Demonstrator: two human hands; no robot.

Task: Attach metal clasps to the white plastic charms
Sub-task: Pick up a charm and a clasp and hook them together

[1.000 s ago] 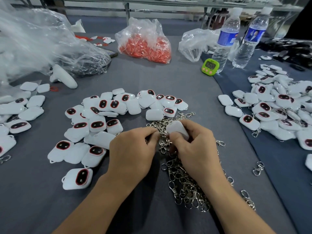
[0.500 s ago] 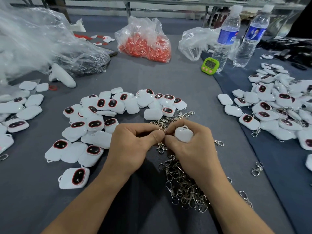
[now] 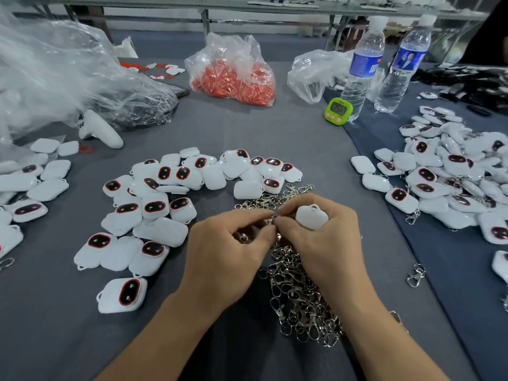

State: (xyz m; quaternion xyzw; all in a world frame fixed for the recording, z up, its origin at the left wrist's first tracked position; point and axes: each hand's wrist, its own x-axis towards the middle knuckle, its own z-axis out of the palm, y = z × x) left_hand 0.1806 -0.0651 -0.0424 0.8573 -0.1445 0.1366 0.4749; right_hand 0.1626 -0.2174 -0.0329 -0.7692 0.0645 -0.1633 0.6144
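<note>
The charm [image 3: 312,217] is gripped in the right hand [image 3: 324,243], a clasp [image 3: 270,221] pinched by the left hand [image 3: 228,248], toward the desk's [image 3: 275,133] near edge. Light, stiff, slick plastic is expected; its edges are best held, loop exposed.

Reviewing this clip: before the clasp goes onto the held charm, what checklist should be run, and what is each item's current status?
1. Grip of right hand on charm: ok.
2. Top loop exposed, facing up: ok.
3. Pinch of left hand on clasp: ok.
4. Gate of clasp open: cannot tell, fingers hide it.
5. Threading through loop: not ok, loop looks bare.
6. Spare clasp pile under the hands: ok.
</note>
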